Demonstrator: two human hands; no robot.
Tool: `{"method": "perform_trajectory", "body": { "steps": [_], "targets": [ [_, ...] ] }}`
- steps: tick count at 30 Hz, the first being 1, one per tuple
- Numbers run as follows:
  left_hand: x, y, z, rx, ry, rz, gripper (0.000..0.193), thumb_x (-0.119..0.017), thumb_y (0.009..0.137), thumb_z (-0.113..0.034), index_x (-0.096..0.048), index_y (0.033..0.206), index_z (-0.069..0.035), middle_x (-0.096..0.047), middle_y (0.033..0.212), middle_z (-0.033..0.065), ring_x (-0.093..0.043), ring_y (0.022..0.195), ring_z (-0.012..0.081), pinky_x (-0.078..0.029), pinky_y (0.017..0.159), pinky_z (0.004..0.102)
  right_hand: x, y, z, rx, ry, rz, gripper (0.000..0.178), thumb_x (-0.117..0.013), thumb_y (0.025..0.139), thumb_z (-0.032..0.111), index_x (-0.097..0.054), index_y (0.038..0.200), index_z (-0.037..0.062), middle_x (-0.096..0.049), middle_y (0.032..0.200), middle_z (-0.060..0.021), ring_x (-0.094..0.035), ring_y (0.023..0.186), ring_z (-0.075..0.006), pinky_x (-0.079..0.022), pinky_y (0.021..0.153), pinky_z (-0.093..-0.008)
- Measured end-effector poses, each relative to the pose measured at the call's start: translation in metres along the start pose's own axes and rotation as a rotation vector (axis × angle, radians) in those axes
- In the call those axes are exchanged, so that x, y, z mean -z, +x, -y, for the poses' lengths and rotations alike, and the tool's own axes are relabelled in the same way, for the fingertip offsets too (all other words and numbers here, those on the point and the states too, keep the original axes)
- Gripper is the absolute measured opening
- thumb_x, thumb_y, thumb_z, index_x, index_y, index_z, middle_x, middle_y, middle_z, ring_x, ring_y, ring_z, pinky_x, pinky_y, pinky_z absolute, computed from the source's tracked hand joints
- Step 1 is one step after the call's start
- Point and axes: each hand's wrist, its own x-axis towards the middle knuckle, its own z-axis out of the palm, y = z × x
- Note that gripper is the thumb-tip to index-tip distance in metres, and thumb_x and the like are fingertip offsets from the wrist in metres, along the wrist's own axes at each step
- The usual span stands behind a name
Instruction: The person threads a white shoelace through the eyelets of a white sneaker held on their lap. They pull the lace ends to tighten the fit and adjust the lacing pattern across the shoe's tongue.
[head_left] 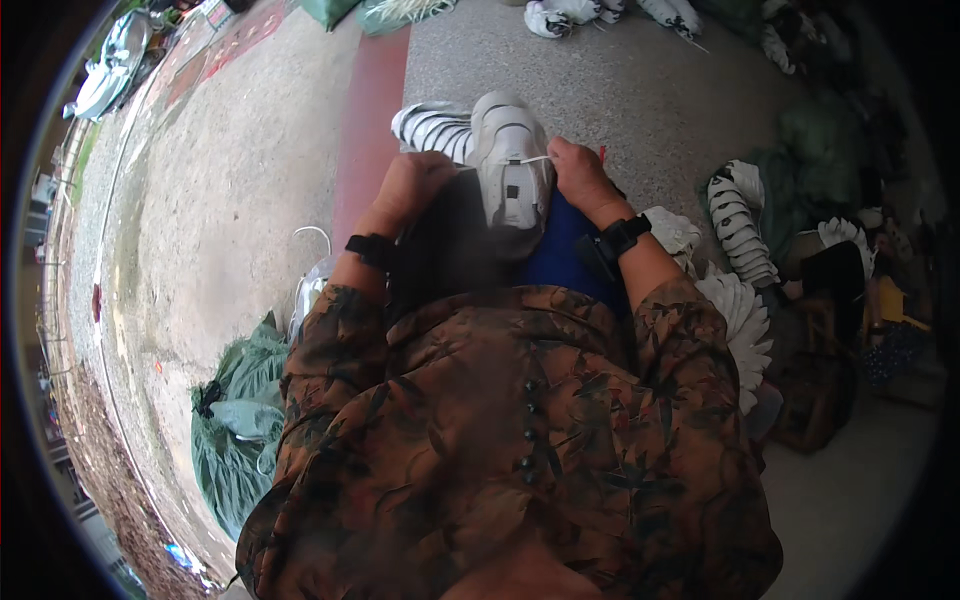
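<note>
A white shoe upper (pixel 508 135) lies over my lap, its toe pointing away from me and its opening towards me. A thin white lace (pixel 535 159) crosses its front, and my right hand (pixel 582 176) pinches the lace's end at the right side. On the left, my left hand (pixel 414 184) is closed with its fingertips turned towards the upper; what it holds is hidden. Just beyond that hand, a row of nested white uppers (pixel 433 131) rests beside the one on my lap. Dark and blue cloth (pixel 572 262) covers my legs.
To my right stand another nested stack of white uppers (pixel 742 225) and a fanned white bundle (pixel 735 325). A green sack (pixel 236 430) sits at my left. More white uppers (pixel 560 14) lie on the floor at the far edge. A wooden stool (pixel 815 380) is at the right.
</note>
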Motion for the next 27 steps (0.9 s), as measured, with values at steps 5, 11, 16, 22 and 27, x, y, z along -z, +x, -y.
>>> {"method": "perform_trajectory", "body": {
  "steps": [5, 11, 16, 22, 27],
  "targets": [
    [0.02, -0.034, 0.012, 0.201, -0.058, -0.042, 0.012, -0.066, 0.077, -0.009, -0.067, 0.082, 0.002, -0.064, 0.069, 0.0059, -0.057, 0.065, 0.0101, -0.046, 0.062, 0.0264, -0.001, -0.012, 0.005, 0.073, -0.12, 0.232, 0.008, -0.049, 0.075, 0.003, -0.056, 0.07, 0.0016, -0.061, 0.076, -0.0207, -0.059, 0.076, -0.0397, -0.046, 0.068, -0.0473],
    [0.049, -0.042, 0.038, 0.185, -0.062, -0.041, 0.009, -0.063, 0.077, -0.004, -0.067, 0.081, 0.003, -0.061, 0.063, 0.003, -0.055, 0.058, 0.0095, -0.045, 0.056, 0.025, 0.056, -0.058, -0.065, -0.169, -0.364, 0.054, 0.006, -0.054, 0.071, 0.002, -0.059, 0.071, 0.0052, -0.058, 0.07, -0.0183, -0.058, 0.072, -0.038, -0.047, 0.067, -0.0462],
    [0.088, -0.093, 0.092, 0.318, -0.218, -0.101, 0.006, -0.062, 0.078, -0.004, -0.066, 0.077, 0.001, -0.06, 0.064, 0.0024, -0.053, 0.057, 0.0085, -0.042, 0.054, 0.0228, 0.171, -0.141, -0.145, -0.663, -0.65, -0.093, 0.006, -0.055, 0.077, 0.006, -0.059, 0.078, 0.0011, -0.059, 0.078, -0.0224, -0.057, 0.078, -0.0424, -0.046, 0.068, -0.0484],
    [0.127, -0.153, 0.129, 0.523, -0.022, -0.153, 0.015, -0.061, 0.08, -0.011, -0.067, 0.08, 0.002, -0.059, 0.061, 0.0035, -0.051, 0.053, 0.0089, -0.037, 0.048, 0.0227, 0.29, -0.276, -0.198, -0.845, -0.95, -0.478, 0.014, -0.053, 0.077, 0.008, -0.062, 0.079, -0.0017, -0.06, 0.084, -0.0265, -0.058, 0.084, -0.0438, -0.046, 0.069, -0.0512],
    [0.159, -0.218, 0.142, 0.692, -0.098, -0.267, 0.009, -0.065, 0.079, -0.01, -0.068, 0.082, -0.002, -0.06, 0.063, 0.001, -0.049, 0.052, 0.0065, -0.038, 0.049, 0.0219, 0.328, -0.324, -0.199, -0.976, -1.053, -0.307, 0.02, -0.055, 0.078, 0.013, -0.064, 0.081, -0.0042, -0.061, 0.08, -0.0265, -0.059, 0.083, -0.0443, -0.048, 0.065, -0.0476]
  ]
}}
